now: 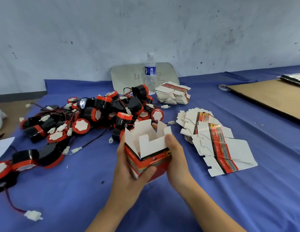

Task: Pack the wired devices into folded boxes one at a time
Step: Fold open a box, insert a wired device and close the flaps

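Left hand (129,166) and right hand (176,156) gripped one box (149,158), its flaps unfolded. Beyond them wired devices (99,114) lay heaped, apparently none packed.

bare blue cloth (213,198) nearside; device pile (95,114) and flat boxes (218,144) flank it.

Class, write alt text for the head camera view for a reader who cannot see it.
The left hand and right hand grip an open-topped red and white box over a blue cloth. A pile of black and red wired devices lies left of it, flat boxes right, a water bottle behind.
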Demonstrator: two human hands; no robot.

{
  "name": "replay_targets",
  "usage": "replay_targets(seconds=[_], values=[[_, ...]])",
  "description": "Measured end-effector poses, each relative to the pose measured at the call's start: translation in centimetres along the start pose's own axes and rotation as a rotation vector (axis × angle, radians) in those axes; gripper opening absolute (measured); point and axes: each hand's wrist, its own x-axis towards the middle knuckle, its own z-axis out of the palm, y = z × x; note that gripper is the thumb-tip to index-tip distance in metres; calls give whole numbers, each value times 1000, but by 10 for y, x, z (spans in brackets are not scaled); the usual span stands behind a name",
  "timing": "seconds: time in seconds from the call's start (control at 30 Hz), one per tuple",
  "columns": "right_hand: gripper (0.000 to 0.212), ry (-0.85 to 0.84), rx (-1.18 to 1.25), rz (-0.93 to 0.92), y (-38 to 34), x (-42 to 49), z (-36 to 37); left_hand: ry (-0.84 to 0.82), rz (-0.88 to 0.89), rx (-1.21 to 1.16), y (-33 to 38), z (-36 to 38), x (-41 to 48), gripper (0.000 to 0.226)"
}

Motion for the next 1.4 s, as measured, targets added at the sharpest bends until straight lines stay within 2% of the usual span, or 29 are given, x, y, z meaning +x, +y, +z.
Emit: replay_targets(seconds=[0.2, 0.47, 0.8, 0.9, 1.0, 1.2, 1.33, 1.4], values=[[33, -14, -58, -114, -2, 1, -4, -1, -12, 25, 0, -1, 0, 90], [43, -53, -81, -129, -4, 1, -8, -12, -34, 50, 0, -2, 0, 86], [54, -86, -14, -68, -6, 2, -10, -30, -24, 32, -1, -1, 0, 96], [57, -81, 14, -56, -6, 1, -9, -18, -74, -41, -1, -1, 0, 96], [63, -58, 28, -42, -4, 1, -8, -14, -34, 5, 1, -1, -1, 97], [57, -44, 0, -56, -7, -2, -7, -27, 124, 224, -1, -4, 0, 71], [44, -19, -64, -99, -8, -3, -4, -13, 192, 267, 0, -5, 2, 52], [44, -8, -107, -132, -8, -3, -3, -8, 201, 291, 0, -6, 3, 43]])
